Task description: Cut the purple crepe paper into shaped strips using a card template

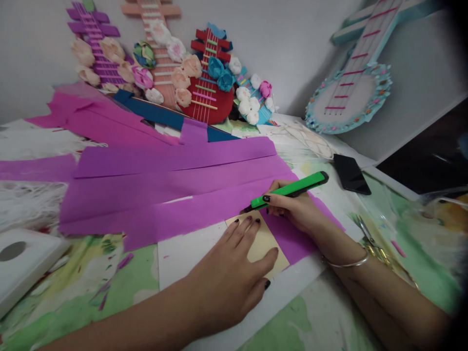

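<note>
My left hand lies flat with its fingers spread, pressing a pale yellow card onto a purple paper sheet. In my right hand is a green utility knife, held like a pen. Its dark tip points left and down, close to the card's upper edge and just beyond my left fingertips. Whether the tip touches the paper cannot be made out. Under the card and the sheet is a white board. More purple sheets spread out to the left.
Gold-handled scissors and a black phone lie to the right. Several flower-trimmed toy guitars lean on the wall, with a pale blue one at right. A white box and purple scraps are at left.
</note>
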A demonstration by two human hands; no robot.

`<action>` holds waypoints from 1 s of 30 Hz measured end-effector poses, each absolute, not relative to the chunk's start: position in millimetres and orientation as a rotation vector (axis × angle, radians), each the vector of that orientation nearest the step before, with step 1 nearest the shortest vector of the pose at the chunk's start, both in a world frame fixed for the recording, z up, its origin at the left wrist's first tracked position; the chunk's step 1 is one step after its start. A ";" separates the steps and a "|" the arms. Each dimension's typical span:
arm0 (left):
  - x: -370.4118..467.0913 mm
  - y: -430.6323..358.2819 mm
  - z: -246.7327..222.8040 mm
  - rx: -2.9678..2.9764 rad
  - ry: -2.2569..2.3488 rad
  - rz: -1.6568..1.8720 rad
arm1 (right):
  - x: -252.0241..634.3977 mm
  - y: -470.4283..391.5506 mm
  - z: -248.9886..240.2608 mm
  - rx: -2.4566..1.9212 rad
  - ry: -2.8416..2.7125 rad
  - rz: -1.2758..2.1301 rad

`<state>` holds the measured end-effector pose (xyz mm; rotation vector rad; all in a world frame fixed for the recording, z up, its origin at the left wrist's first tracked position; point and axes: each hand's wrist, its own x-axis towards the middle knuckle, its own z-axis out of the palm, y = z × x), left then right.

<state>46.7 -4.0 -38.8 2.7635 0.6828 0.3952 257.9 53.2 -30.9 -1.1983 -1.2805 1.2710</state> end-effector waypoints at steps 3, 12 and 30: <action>46.8 -4.2 -39.7 2.764 0.679 0.408 | 256.3 52.5 -30.6 -1.190 -1.304 1.275; 47.1 -4.1 -39.0 2.773 0.679 0.377 | 256.5 53.4 -31.6 -1.199 -1.328 1.259; 47.4 -4.4 -38.8 2.798 0.687 0.357 | 256.5 53.6 -27.8 -1.197 -1.372 1.263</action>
